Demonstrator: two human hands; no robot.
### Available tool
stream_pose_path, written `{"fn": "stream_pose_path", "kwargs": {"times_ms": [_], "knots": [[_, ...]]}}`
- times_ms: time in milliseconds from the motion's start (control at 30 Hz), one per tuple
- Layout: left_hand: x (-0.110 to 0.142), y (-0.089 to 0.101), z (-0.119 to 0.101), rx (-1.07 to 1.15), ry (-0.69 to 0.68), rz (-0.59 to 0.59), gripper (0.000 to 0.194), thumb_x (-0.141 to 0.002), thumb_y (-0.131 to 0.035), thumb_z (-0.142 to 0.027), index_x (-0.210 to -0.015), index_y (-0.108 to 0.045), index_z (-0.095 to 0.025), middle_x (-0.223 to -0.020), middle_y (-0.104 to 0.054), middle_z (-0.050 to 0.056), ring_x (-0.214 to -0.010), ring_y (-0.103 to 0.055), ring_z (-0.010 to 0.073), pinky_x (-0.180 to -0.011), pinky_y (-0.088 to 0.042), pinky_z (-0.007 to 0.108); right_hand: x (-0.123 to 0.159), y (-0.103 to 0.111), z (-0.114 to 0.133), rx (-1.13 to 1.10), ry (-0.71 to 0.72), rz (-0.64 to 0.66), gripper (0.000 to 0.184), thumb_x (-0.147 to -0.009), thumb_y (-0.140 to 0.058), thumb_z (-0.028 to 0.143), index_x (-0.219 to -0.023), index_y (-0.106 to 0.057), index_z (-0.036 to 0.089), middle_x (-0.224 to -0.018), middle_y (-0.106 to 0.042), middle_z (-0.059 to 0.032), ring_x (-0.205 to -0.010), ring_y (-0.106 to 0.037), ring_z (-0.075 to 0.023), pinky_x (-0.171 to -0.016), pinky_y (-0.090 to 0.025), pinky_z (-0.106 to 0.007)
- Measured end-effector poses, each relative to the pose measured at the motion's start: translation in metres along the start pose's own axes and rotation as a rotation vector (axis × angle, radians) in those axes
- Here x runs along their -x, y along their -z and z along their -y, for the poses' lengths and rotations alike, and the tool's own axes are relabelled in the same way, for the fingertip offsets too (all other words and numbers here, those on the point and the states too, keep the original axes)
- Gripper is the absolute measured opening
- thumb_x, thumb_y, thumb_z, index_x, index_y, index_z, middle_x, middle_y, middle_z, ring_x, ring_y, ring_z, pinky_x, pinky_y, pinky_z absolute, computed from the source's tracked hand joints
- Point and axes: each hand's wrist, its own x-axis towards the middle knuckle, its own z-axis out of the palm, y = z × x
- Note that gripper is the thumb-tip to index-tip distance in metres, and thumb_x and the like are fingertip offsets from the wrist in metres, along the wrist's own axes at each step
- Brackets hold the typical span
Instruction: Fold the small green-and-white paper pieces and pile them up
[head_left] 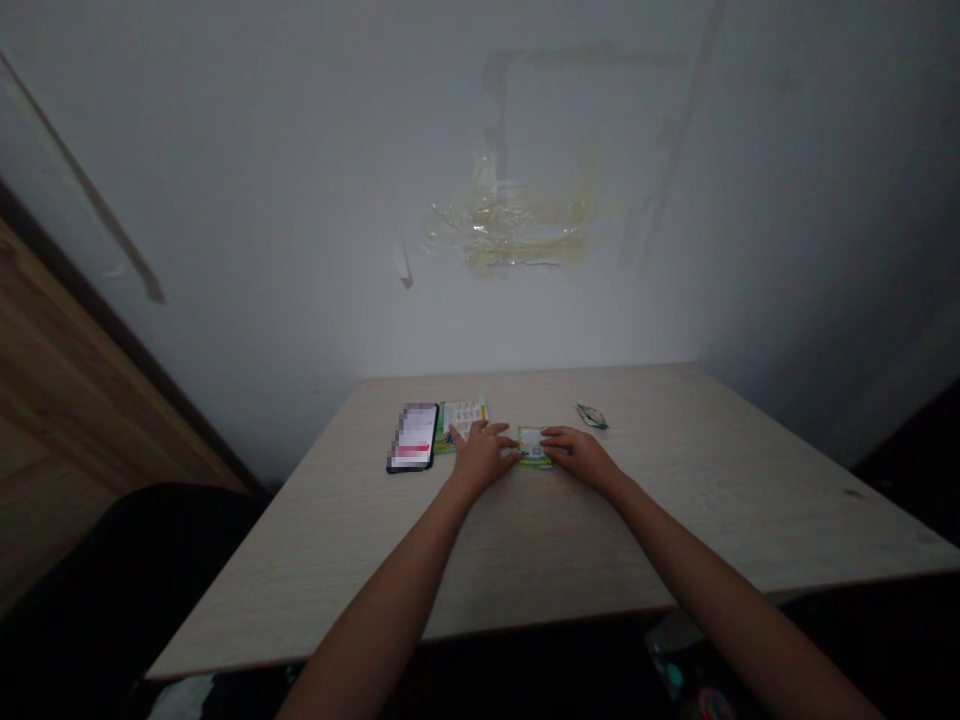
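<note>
A small green-and-white printed paper (534,448) lies flat on the table between my hands. My left hand (484,452) rests with spread fingers at its left edge, the thumb side reaching over a larger printed sheet (463,415). At the right edge of the small paper, the outstretched fingers of my right hand (576,452) lie on it. Neither hand is wrapped around anything. A phone (414,438) with a lit, partly blurred screen lies left of the larger sheet, overlapping or touching its edge.
A small folded, colourful paper piece (592,416) lies toward the back right of the pale wooden table (720,500). Behind the table rises a white wall (300,220) with yellowed clear tape (517,235). A dark rounded object (135,560) stands at the left.
</note>
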Motion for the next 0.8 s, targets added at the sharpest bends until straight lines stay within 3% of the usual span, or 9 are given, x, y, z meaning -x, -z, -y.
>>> {"fn": "stream_pose_path", "kwargs": {"times_ms": [467, 800], "knots": [[-0.0023, -0.0007, 0.0014, -0.023, 0.031, 0.041, 0.026, -0.084, -0.061, -0.053, -0.108, -0.07, -0.045, -0.143, -0.052, -0.005, -0.135, -0.033, 0.0359, -0.102, -0.003, 0.081, -0.0014, -0.0035, -0.0038, 0.019, 0.023, -0.015, 0.024, -0.086, -0.062, 0.029, -0.106, -0.074, 0.024, -0.12, -0.068, -0.0075, -0.113, -0.062, -0.0227, -0.104, -0.045, -0.041], [-0.0006, -0.0031, -0.0015, 0.001, 0.022, -0.008, 0.024, -0.087, -0.058, -0.052, -0.104, -0.07, -0.04, -0.138, -0.056, -0.003, -0.133, -0.036, 0.0348, -0.101, -0.004, 0.083, -0.0013, -0.0036, 0.0003, 0.03, 0.016, -0.014, 0.024, -0.085, -0.063, 0.027, -0.106, -0.074, 0.022, -0.12, -0.068, -0.0086, -0.113, -0.062, -0.0227, -0.105, -0.044, -0.04]]}}
